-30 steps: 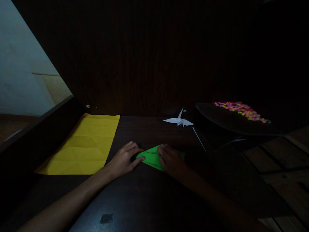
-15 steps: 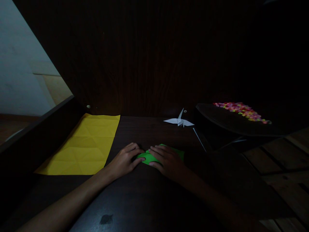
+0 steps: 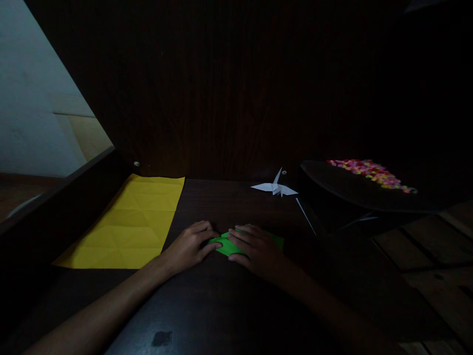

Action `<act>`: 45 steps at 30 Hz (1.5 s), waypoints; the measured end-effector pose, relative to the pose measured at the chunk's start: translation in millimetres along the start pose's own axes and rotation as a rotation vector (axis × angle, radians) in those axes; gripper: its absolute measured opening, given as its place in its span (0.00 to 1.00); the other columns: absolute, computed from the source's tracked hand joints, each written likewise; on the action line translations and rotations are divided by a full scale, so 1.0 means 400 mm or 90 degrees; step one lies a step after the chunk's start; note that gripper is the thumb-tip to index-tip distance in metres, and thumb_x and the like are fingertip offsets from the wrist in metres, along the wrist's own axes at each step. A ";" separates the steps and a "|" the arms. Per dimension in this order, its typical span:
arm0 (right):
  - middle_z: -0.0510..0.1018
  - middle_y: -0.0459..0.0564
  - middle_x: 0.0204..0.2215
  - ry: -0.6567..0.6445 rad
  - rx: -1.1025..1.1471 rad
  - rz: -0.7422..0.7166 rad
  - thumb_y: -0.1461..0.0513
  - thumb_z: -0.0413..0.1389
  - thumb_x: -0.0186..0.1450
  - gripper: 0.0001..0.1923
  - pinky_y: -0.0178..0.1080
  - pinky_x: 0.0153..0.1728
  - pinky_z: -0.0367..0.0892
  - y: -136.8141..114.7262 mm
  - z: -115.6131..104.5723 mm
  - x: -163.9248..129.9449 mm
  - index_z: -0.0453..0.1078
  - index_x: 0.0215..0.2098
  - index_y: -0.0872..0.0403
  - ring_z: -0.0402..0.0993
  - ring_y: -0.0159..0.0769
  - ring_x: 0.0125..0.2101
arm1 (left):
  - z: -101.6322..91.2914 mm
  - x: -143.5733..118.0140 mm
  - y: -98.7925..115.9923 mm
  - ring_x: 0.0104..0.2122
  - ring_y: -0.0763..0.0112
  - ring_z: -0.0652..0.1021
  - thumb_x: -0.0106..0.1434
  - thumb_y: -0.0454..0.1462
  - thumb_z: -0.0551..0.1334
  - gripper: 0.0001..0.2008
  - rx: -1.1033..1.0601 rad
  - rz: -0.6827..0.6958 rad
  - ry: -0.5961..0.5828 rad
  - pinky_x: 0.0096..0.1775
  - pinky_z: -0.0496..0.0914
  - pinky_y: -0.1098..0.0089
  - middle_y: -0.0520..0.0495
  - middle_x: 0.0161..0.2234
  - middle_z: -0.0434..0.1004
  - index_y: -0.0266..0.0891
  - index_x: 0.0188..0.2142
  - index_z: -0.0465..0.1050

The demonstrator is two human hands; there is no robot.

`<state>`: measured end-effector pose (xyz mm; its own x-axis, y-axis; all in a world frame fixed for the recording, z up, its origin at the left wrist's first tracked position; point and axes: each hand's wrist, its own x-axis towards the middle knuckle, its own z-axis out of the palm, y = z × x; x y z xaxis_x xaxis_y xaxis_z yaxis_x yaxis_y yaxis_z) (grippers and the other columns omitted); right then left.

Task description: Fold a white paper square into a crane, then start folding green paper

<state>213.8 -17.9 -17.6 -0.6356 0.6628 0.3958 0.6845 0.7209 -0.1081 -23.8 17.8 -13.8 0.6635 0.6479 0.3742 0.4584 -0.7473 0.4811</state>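
While both hands press flat on the small green folded paper (image 3: 226, 244) at lower centre, left hand (image 3: 188, 247) and right hand (image 3: 254, 249) with fingers spread, it looks only partly folded, unlike the finished white paper crane (image 3: 274, 186) behind.

A creased yellow sheet (image 3: 129, 224) lies left of the hands; a white paper crane (image 3: 274, 187) stands beyond them on the dark tabletop (image 3: 221, 305).

Left hand (image 3: 190, 246), right hand (image 3: 254, 249) flat (fingertips meeting).
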 end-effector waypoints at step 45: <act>0.80 0.53 0.47 0.021 -0.011 -0.039 0.61 0.55 0.67 0.11 0.45 0.50 0.72 0.028 -0.001 -0.011 0.78 0.44 0.53 0.75 0.44 0.51 | -0.024 -0.003 0.002 0.58 0.55 0.70 0.64 0.29 0.55 0.24 0.131 0.176 -0.156 0.53 0.66 0.55 0.44 0.54 0.75 0.40 0.60 0.65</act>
<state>224.2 -12.9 -20.2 -0.6649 0.6103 0.4307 0.6506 0.7564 -0.0674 -30.0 17.7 -6.1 0.8876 0.3837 0.2547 0.3360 -0.9178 0.2117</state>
